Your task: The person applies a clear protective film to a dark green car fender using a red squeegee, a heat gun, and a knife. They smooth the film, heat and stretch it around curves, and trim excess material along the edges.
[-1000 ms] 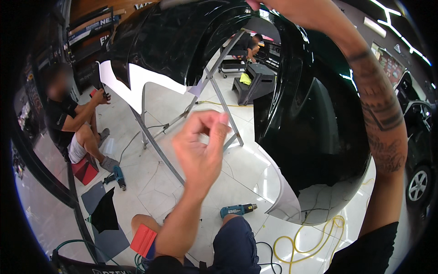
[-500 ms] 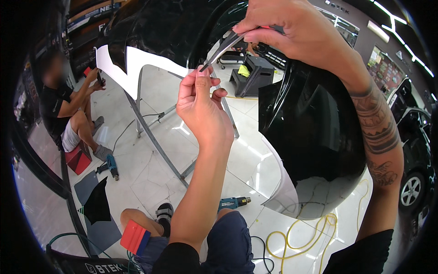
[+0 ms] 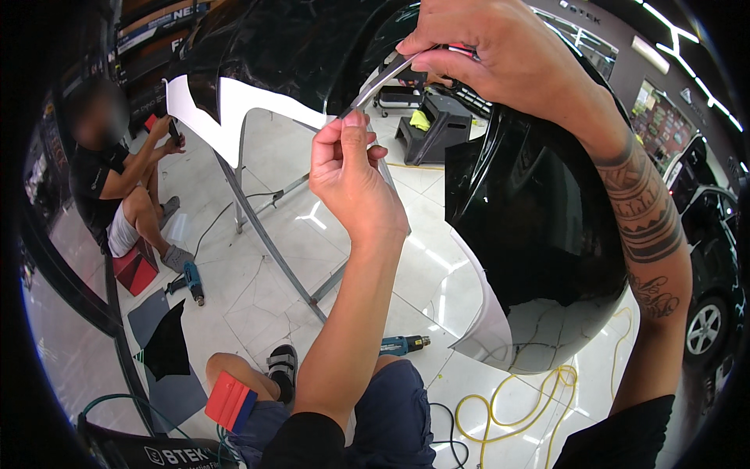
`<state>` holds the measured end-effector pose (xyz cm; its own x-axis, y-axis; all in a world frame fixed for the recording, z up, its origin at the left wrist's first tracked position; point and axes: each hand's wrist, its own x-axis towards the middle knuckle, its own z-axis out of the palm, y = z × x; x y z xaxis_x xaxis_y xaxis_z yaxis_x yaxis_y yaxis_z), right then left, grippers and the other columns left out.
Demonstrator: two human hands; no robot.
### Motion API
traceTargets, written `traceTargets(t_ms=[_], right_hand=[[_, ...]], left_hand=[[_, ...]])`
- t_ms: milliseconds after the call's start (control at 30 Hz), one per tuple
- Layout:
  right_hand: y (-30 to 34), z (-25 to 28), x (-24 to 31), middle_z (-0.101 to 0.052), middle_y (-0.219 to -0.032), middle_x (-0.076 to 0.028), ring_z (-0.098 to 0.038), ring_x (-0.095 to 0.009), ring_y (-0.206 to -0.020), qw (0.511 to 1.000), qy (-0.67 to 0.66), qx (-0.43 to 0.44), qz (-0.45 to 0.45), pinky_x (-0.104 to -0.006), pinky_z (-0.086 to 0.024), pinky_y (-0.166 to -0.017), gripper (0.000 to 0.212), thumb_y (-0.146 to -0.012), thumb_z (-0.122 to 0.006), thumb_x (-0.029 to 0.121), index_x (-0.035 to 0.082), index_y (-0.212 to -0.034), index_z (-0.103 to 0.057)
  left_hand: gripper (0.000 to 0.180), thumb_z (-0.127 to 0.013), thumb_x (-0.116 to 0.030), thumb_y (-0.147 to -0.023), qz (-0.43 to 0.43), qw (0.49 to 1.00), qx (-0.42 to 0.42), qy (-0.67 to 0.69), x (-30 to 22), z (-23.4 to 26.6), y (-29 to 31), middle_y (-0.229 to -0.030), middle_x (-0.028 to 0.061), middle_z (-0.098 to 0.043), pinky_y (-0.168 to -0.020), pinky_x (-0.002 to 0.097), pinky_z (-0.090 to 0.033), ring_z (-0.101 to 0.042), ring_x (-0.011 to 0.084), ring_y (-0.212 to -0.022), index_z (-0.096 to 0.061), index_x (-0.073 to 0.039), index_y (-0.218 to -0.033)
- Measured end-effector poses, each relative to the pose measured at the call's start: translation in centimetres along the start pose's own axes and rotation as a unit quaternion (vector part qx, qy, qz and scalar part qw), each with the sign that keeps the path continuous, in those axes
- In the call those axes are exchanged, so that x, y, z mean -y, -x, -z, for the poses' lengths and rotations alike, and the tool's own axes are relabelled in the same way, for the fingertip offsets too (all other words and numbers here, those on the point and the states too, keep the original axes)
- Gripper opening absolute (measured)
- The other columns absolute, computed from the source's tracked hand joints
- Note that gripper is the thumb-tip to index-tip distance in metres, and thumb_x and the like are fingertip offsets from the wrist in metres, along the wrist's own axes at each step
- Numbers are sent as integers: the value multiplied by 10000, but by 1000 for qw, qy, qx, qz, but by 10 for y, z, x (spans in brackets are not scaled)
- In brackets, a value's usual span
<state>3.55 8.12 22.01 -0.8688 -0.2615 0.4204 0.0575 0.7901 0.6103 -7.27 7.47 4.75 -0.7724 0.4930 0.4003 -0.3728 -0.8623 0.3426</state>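
Observation:
A glossy black bumper-like car part (image 3: 539, 227) curves across the upper middle and down the right side, with white film or backing (image 3: 234, 109) along its far-left lower edge. Between my hands runs a narrow dark strip (image 3: 381, 81) with a pale edge, resembling trimmed film. My left hand (image 3: 351, 168) pinches the strip's lower end between thumb and index finger, at the part's inner edge. Higher up, my right hand (image 3: 488, 59) grips its upper end between thumb and fingers. A bit of red shows in the right palm; what it is, I cannot make out.
A metal stand (image 3: 266, 234) stands under the part. On the floor lie a blue heat gun (image 3: 405, 345), a yellow hose (image 3: 500, 418) and dark sheets (image 3: 166, 344). A red squeegee (image 3: 230, 400) rests by my thigh. Another person (image 3: 117, 172) sits at left, holding something.
My left hand has shifted slightly right, still pinching the strip. My right hand has moved slightly left, and the strip between them now looks straighter and thinner.

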Motion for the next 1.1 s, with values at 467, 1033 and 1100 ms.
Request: traceTargets(t_ms=[467, 1033, 1100], right_hand=[[3, -2, 3, -577, -727, -71, -573, -264, -737, 1000, -1, 1, -20, -371, -439, -648, 88, -765, -658, 124, 43, -790, -681], [3, -4, 12, -550, -708, -72, -562, -273, -737, 999, 7, -4, -34, -391, -436, -645, 95, -786, -625, 147, 63, -744, -643], [4, -2, 14, -548, -705, -73, -563, -276, -740, 999, 17, 8, -30, -395, -438, -648, 114, -793, -616, 158, 63, -734, -634]], left_hand=[[138, -646, -238, -912, -15, 1000, -7, -7, 5, 0, 2, -938, -5, -614, -705, 281, -397, -495, 76, -808, -571, -122, -918], [117, -637, -194, -911, -32, 999, -28, -9, 6, 2, 6, -876, -6, -590, -699, 261, -397, -498, 71, -802, -571, -98, -898], [120, -632, -142, -907, -39, 998, -56, 6, 6, -3, 8, -803, 20, -601, -635, 211, -404, -524, 62, -725, -566, -59, -852]])
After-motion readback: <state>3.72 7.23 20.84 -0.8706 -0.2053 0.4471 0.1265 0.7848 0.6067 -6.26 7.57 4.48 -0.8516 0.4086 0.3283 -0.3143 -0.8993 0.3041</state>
